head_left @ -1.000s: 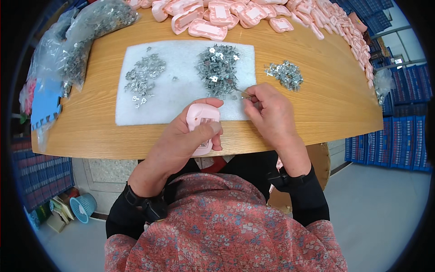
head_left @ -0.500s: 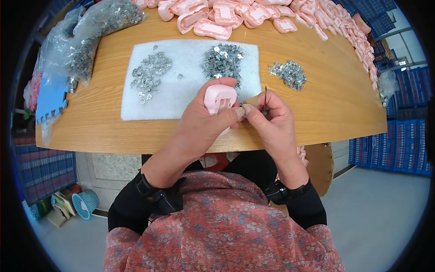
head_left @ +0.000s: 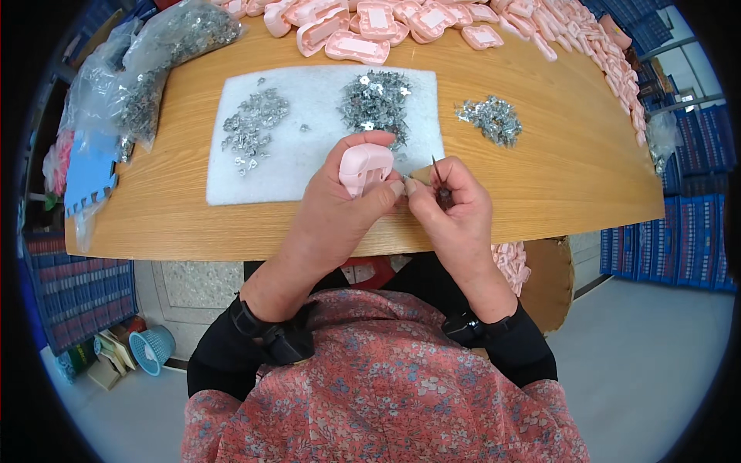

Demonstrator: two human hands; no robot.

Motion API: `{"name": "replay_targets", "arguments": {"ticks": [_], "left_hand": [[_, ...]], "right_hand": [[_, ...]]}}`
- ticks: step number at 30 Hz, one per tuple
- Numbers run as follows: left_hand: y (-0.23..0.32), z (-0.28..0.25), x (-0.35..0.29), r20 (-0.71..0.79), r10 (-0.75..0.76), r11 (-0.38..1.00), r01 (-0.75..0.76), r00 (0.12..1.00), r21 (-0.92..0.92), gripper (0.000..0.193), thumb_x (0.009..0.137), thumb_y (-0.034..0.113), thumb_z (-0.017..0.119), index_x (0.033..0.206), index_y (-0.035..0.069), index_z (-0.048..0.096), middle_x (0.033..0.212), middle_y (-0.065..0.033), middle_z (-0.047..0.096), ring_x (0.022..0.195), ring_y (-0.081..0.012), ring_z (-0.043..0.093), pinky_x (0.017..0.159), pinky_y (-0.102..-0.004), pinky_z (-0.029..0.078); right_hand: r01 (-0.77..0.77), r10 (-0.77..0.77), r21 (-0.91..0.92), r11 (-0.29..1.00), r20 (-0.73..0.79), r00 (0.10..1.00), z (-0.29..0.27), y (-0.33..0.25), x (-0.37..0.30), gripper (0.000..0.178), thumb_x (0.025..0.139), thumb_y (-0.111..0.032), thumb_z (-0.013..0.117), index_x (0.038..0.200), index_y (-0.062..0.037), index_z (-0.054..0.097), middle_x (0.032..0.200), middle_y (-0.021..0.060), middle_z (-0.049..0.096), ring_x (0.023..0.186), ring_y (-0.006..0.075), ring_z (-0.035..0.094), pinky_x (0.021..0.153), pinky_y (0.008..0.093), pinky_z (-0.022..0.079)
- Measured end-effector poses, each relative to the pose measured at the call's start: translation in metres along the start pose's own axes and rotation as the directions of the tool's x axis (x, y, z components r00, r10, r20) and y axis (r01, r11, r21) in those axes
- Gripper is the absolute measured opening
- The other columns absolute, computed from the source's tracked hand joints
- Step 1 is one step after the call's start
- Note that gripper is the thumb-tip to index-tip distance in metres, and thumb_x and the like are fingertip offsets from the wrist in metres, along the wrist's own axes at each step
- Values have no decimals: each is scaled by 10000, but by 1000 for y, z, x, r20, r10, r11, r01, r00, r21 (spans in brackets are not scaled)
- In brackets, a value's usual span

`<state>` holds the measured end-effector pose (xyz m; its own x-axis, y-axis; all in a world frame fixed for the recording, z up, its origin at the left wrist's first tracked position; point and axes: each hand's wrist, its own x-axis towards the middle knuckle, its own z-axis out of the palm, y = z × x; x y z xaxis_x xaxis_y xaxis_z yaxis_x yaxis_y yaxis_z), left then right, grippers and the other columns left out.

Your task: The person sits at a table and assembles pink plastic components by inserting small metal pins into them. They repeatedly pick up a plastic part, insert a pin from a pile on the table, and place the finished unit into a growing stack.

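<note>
My left hand (head_left: 328, 204) is wrapped round a pale pink plastic shell (head_left: 361, 164), its recessed side partly turned toward my right. Beside it, the thumb and forefinger of my right hand (head_left: 454, 199) are pinched together at the shell's right edge, against my left thumb tip. A slim dark pointed tool (head_left: 438, 171) sticks up from my right hand, its lower part tucked among the fingers. Whether a small metal piece is in the pinch is too small to tell. Beyond my hands, a white padded mat (head_left: 316, 174) bears two heaps of small metal pieces.
Loose silvery pieces (head_left: 261, 116) lie at the mat's left, a denser heap (head_left: 376, 104) at its right. Another metal pile (head_left: 492, 119) sits on the wooden table (head_left: 571, 170). Many pink shells (head_left: 357, 48) line the far edge. Clear bags of metal parts (head_left: 143, 92) stand left.
Both hands and the pink shell have shifted slightly left. My right hand has turned a little, so the dark tool now leans left. My grip on the shell stays.
</note>
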<state>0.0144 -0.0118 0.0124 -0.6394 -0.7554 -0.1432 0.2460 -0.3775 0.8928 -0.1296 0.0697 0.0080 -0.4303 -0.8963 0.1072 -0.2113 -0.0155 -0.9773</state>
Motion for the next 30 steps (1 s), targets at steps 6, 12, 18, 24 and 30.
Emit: {"name": "replay_targets", "arguments": {"ticks": [6, 12, 18, 24, 30], "left_hand": [[1, -2, 3, -1, 23, 994, -23, 1000, 109, 446, 896, -6, 629, 1321, 66, 515, 979, -10, 600, 850, -86, 587, 753, -249, 519], [6, 2, 1, 45, -12, 976, 2, 999, 220, 464, 896, 0, 622, 1341, 58, 504, 945, -5, 599, 782, -81, 582, 708, -235, 480], [5, 0, 1, 109, -170, 984, 164, 979, 63, 445, 909, 57, 621, 1339, 53, 505, 958, -30, 608, 789, -115, 617, 720, -305, 554], [9, -10, 1, 305, -361, 803, 460, 881, -379, 517, 1049, 429, 317, 1349, 44, 490, 941, -107, 652, 766, -209, 676, 727, -430, 615], [3, -12, 0, 346, -399, 727, 523, 849, -444, 592, 1063, 476, 202, 1396, 53, 449, 1093, -166, 653, 818, -276, 705, 755, -512, 615]], "right_hand": [[68, -64, -124, 990, 29, 998, -6, -4, 0, 132, 856, -62, 717, 924, 9, 629, 694, -38, 522, 635, 27, 459, 566, 207, 403], [-84, 112, -139, 987, 205, 972, -25, -20, 9, 134, 873, -81, 688, 946, 18, 633, 714, -34, 528, 650, 30, 464, 586, 210, 408], [-237, 233, -23, 971, 285, 930, -29, -21, 10, 128, 894, -94, 654, 945, 20, 632, 738, -61, 529, 674, 17, 450, 598, 203, 402], [-118, 105, 51, 992, 198, 975, -28, -22, 5, 87, 877, -56, 660, 934, 7, 644, 764, -61, 559, 677, 7, 467, 595, 195, 408], [207, -165, -187, 960, 216, 962, -18, -26, 7, 96, 818, -51, 715, 882, -22, 650, 754, 27, 616, 578, 63, 530, 543, 225, 446]]}}
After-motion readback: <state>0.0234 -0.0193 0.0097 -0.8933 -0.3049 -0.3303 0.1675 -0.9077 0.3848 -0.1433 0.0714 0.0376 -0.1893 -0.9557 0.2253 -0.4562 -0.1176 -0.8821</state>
